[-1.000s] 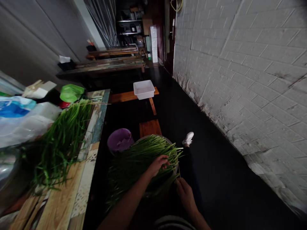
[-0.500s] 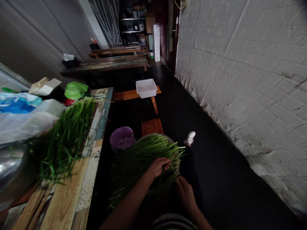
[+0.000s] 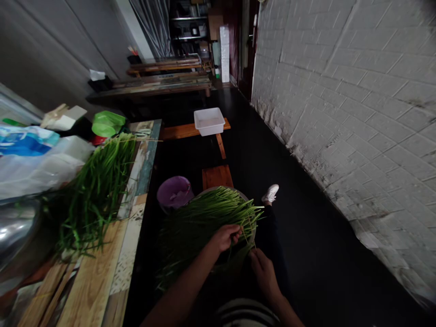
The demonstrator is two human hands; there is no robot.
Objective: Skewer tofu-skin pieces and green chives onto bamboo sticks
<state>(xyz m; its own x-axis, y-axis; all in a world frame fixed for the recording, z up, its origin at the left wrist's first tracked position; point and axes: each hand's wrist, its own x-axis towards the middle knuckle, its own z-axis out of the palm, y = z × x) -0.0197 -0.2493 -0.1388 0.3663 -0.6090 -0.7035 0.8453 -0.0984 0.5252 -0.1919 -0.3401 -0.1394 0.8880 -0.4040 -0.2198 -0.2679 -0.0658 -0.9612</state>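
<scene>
A large heap of long green chives point(image 3: 218, 202) lies in a round, pale-rimmed tub point(image 3: 254, 234) before me, cut ends to the right. Over its near right side, my left hand point(image 3: 229, 237) is closed, its fingertips pinched at a thin straw-coloured strand point(image 3: 245, 237). Lower and to the right, my right hand point(image 3: 264, 269) pinches what looks like the strand's other end near the tub's rim. Shadow hides the lower part of the tub and the leaf ends.
A purple bucket point(image 3: 175, 193) stands left of the tub, a wooden stool point(image 3: 217, 176) behind it. On the bench point(image 3: 177, 132) sits a white basin point(image 3: 209, 121). The left table point(image 3: 97, 263) bears more chives point(image 3: 102, 186) and a metal bowl point(image 3: 17, 231). A brick wall point(image 3: 357, 113) runs along the right.
The view has tilted down slightly, so the surroundings sit a little higher. Both hands keep nearly the same pose at the strand.
</scene>
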